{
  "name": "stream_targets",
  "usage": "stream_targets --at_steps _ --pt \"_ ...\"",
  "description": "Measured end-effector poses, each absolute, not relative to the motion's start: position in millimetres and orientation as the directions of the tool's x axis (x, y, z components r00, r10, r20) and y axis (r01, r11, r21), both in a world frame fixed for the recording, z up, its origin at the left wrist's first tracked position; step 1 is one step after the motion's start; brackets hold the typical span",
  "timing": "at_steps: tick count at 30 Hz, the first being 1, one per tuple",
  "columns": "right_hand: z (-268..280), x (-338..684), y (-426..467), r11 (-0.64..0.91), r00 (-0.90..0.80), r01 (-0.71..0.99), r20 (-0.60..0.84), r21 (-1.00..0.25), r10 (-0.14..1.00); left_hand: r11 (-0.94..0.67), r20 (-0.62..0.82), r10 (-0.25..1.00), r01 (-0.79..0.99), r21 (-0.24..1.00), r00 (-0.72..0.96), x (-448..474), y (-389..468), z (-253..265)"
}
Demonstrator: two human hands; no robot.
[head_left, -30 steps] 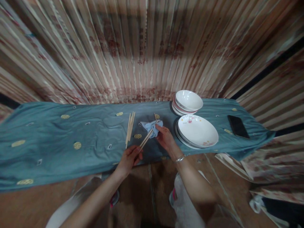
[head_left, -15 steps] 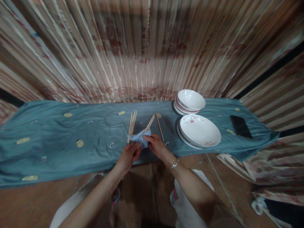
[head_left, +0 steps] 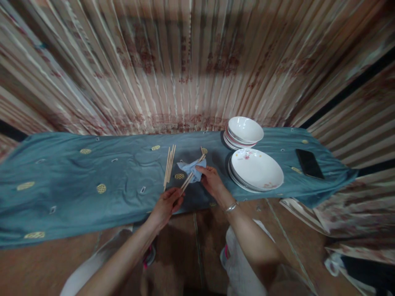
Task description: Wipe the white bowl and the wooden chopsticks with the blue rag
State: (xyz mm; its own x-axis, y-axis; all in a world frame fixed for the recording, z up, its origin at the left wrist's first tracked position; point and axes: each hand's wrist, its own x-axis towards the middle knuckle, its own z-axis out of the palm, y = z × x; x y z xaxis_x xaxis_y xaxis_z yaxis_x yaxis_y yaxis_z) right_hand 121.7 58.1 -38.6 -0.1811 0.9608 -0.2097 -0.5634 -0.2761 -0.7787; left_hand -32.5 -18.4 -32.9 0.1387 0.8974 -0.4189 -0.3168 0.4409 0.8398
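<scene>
My left hand is closed around the lower ends of a pair of wooden chopsticks, which slant up and to the right. A light blue cloth is wrapped round their middle, pinched by my right hand. The tips poke out above the cloth. Left of it, several more chopsticks lie side by side on the blue tablecloth. Behind the cloth and my right hand lies another chopstick, mostly hidden, with only its far end showing.
To the right stand a stack of white plates and, behind it, a stack of bowls. A black phone lies near the table's right end. A pleated curtain hangs along the back edge.
My right hand and the cloth have slid up the chopsticks to the right, away from my left hand. More of the chopsticks' lower length now shows. My left hand stays nearly in place.
</scene>
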Motion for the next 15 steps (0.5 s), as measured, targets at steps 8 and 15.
stream_targets --at_steps 8,15 --pt "-34.1 138.6 69.7 -0.178 -0.082 -0.573 -0.16 -0.8 0.984 0.44 -0.417 0.898 -0.286 0.851 0.142 -31.4 -18.8 -32.8" --pt "-32.2 143.6 71.2 -0.154 -0.075 -0.585 -0.136 -0.796 0.988 0.424 -0.406 0.906 -0.279 0.862 0.124 -29.6 -20.2 -33.1"
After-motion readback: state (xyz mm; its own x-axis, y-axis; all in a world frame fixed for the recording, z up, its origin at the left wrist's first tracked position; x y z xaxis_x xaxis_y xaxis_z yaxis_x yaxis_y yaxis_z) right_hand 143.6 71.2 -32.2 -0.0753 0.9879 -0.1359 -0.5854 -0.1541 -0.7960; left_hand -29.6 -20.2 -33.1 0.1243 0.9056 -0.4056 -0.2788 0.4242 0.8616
